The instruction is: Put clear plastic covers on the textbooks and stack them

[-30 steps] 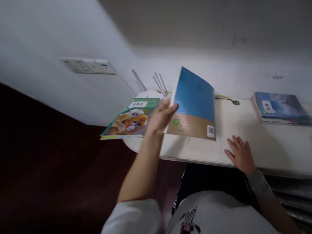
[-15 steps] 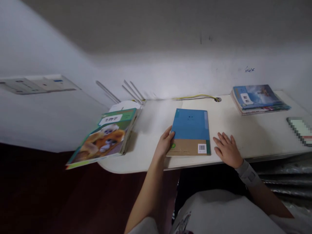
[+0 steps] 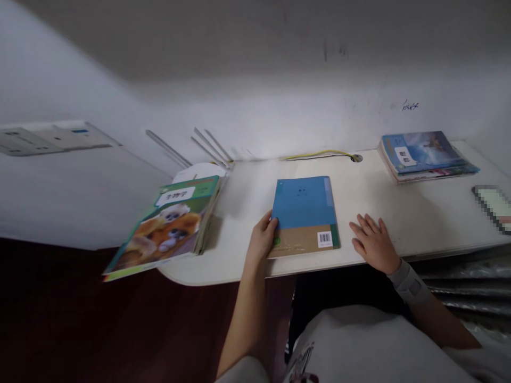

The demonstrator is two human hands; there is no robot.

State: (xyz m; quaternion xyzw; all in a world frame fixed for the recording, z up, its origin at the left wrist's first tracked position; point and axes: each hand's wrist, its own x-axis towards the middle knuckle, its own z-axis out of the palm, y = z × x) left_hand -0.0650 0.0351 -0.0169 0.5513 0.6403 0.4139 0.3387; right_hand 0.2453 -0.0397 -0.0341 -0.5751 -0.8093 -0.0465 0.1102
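Observation:
A blue and brown book (image 3: 305,207) lies on the white desk (image 3: 223,266), its barcode at the lower right. My left hand (image 3: 261,236) grips the book's lower left edge, thumb on top and the other fingers hidden beneath or beside it. To the right of the book, apart from it, my right hand (image 3: 374,242) rests on the desk with its fingers spread, holding nothing. A grey band circles my right wrist.
At the left, a stack of books (image 3: 171,229) with a monkey cover overhangs the desk edge. Another stack (image 3: 427,154) sits back right, near a pixelated phone-like object (image 3: 493,207). Behind the left stack stands a white device with antennas (image 3: 199,171). A yellow cable (image 3: 319,154) runs along the wall.
The blue book has shifted slightly left with my left hand and is turned a little. My right hand stays spread on the desk. The view has shifted slightly.

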